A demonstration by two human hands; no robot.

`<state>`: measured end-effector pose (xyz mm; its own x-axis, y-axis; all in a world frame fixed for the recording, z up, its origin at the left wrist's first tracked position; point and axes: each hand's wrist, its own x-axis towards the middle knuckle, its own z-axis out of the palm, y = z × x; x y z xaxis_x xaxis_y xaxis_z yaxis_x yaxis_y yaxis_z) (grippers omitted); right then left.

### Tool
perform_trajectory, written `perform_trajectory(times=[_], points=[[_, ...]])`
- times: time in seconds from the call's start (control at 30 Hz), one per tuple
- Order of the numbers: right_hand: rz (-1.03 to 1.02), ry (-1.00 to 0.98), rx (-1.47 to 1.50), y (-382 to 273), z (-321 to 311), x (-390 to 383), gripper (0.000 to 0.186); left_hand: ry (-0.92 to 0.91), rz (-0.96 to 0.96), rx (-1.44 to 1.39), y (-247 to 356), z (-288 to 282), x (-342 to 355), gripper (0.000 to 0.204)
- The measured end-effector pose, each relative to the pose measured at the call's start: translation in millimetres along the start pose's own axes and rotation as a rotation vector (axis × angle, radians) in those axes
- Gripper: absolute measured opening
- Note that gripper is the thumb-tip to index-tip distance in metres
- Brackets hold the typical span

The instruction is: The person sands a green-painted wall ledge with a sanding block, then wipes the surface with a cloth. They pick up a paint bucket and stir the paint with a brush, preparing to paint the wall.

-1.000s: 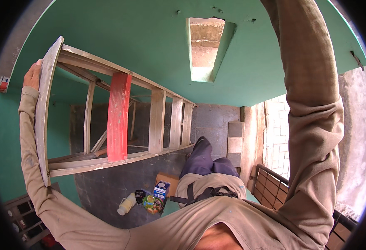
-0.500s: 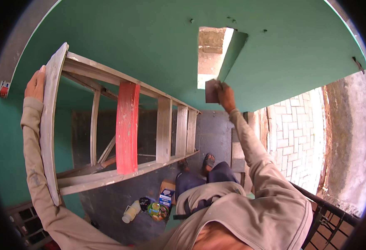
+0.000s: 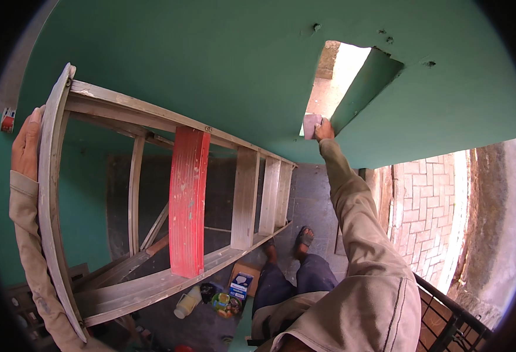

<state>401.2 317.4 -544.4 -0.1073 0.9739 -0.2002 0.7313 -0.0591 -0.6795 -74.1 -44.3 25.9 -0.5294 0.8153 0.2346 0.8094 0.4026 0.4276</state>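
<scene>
My left hand (image 3: 27, 144) grips the outer edge of the top of an aluminium stepladder (image 3: 51, 193), whose nearest step is painted red. Part of that hand's grip is hidden by the ladder's top. My right hand (image 3: 325, 129) reaches out to a green wall (image 3: 240, 64). Pinched in its fingers is a small square of sandpaper (image 3: 311, 126), with a pinkish face showing. The sandpaper sits at the lower edge of a slanted rectangular opening (image 3: 327, 97) in the wall.
By my feet lie a pale plastic bottle (image 3: 188, 301), a blue and white box (image 3: 241, 286) and a round colourful package (image 3: 226, 305). A black metal railing (image 3: 454, 320) stands at the lower right. Brick paving (image 3: 425, 205) shows beyond the wall.
My right hand has moved up to the opening's lower edge, and the sandpaper shows its pinkish face instead of the dark one. My view has shifted; the left hand stays on the stepladder.
</scene>
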Motion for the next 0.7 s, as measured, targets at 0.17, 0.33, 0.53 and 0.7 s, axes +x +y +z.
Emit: perform_trajectory(times=[0.17,0.33,0.53,0.7], points=[[-0.061,0.155,-0.241,-5,-1,-18,0.045,-0.007,0.049,-0.036,-3,2,5,0.059],[-0.392,0.153,-0.030,5,9,-143,0.033,0.130,0.170,0.076,-8,3,1,0.048],[0.093,-0.252,-0.040,113,42,-333,0.031,0.108,0.270,0.129,15,14,13,0.031],[0.410,-0.303,-0.037,126,19,-436,0.033,0.015,0.342,0.096,2,18,27,0.035]])
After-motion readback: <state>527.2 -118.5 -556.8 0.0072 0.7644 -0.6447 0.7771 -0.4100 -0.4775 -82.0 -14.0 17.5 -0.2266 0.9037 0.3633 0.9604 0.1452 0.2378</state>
